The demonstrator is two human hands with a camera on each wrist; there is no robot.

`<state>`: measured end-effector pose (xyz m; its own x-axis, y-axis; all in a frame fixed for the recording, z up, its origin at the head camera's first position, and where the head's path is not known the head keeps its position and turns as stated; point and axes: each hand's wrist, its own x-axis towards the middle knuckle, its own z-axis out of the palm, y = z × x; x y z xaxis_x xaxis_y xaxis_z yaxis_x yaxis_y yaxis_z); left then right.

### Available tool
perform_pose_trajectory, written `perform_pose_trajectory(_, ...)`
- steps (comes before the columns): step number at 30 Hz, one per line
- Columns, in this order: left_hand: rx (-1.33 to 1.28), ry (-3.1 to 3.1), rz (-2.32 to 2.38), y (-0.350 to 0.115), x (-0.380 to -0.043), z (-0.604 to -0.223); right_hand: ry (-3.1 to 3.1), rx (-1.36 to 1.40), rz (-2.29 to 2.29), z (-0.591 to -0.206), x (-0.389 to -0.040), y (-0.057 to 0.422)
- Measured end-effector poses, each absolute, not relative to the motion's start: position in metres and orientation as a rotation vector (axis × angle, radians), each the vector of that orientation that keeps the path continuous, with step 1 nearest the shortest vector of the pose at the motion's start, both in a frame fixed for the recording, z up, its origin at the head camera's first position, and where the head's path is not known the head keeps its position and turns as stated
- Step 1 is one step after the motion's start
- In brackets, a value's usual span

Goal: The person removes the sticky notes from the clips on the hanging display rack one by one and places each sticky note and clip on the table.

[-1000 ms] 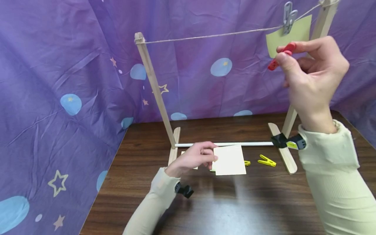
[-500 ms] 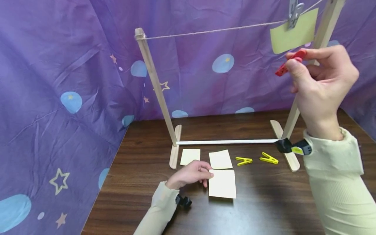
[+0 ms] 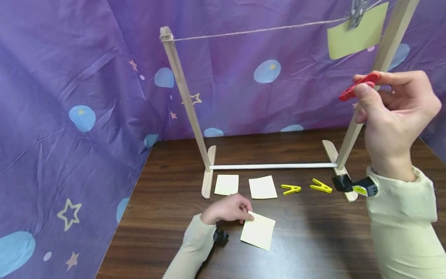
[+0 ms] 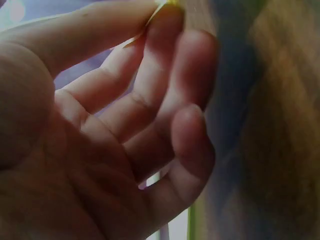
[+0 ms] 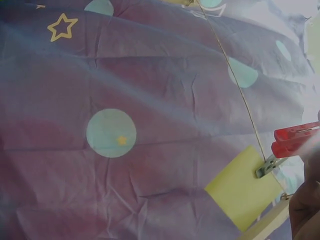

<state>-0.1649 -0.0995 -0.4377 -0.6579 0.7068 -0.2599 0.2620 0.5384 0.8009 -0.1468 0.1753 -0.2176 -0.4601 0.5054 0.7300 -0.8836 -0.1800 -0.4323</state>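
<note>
My left hand (image 3: 230,209) pinches a pale yellow paper square (image 3: 258,231) by its upper left corner, low over the table. In the left wrist view the thumb and index fingertip meet at the top, with only a sliver of paper showing. Up at the right, my right hand (image 3: 400,116) holds a red clothespin (image 3: 359,86) between thumb and index finger, apart from the string. Above it another yellow paper (image 3: 359,33) hangs from the string (image 3: 265,30) by a silver metal clip (image 3: 357,13). The right wrist view shows the red clothespin's (image 5: 295,139) tip near that clip.
Two paper squares (image 3: 227,185) (image 3: 263,187) lie behind my left hand. To their right are two yellow clothespins (image 3: 290,189) (image 3: 321,186). A wooden frame with a left post (image 3: 184,93), a right post (image 3: 352,135) and a white bottom rod (image 3: 273,166) stands before a purple curtain (image 3: 115,77).
My left hand has brought the paper lower and nearer, and the paper has turned. My right hand, still holding the red clothespin, has moved down and right, away from the string.
</note>
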Motion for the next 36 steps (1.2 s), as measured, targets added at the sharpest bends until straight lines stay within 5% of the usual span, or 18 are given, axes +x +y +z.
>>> perform_pose_trajectory(25, 0.645, 2.646, 0.276, -0.093, -0.164, -0.422, -1.083, 0.309, 1.829, -0.301, -0.145, 0.193)
perform_pose_trajectory(36, 0.628, 2.729, 0.225, -0.091, -0.16, -0.421, -1.27, 0.457, 1.939, -0.339, -0.136, 0.201)
